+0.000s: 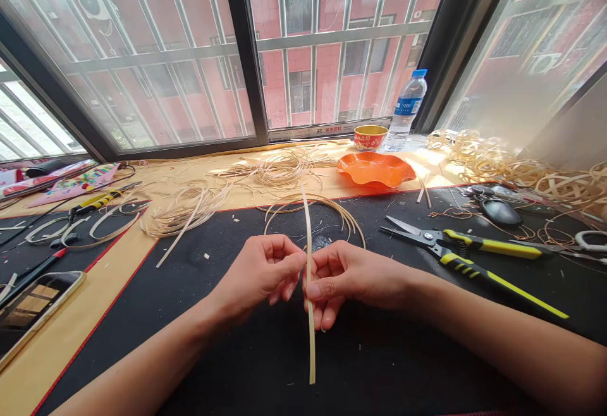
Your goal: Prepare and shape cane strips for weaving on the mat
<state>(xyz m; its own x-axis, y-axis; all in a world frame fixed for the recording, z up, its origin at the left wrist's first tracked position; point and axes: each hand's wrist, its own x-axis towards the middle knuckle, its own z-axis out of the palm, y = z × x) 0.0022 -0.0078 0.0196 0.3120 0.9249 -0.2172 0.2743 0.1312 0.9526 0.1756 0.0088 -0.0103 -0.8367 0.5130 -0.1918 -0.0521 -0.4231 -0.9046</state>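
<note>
A pale, flat strip that looks like bamboo or rattan [312, 346] stands nearly upright in front of me over the black mat. My right hand [348, 275] grips it around the middle, thumb across its front and fingers behind. Just left of the strip, my left hand [268, 270] is closed in a pinch, thumb and index finger meeting at its edge. Whatever lies between those fingertips is too small to make out. Behind both hands, a loose ring of thin strips [353, 217] rests on the mat.
Yellow-and-black shears [429, 236] lie with blades apart at right. Beyond are an orange wavy dish [377, 171], a red tin [370, 138] and a water bottle [406, 112]. Coiled strips [184, 210] lie left, a phone [38, 312] near the left edge, and a tangled strip heap [512, 169] far right.
</note>
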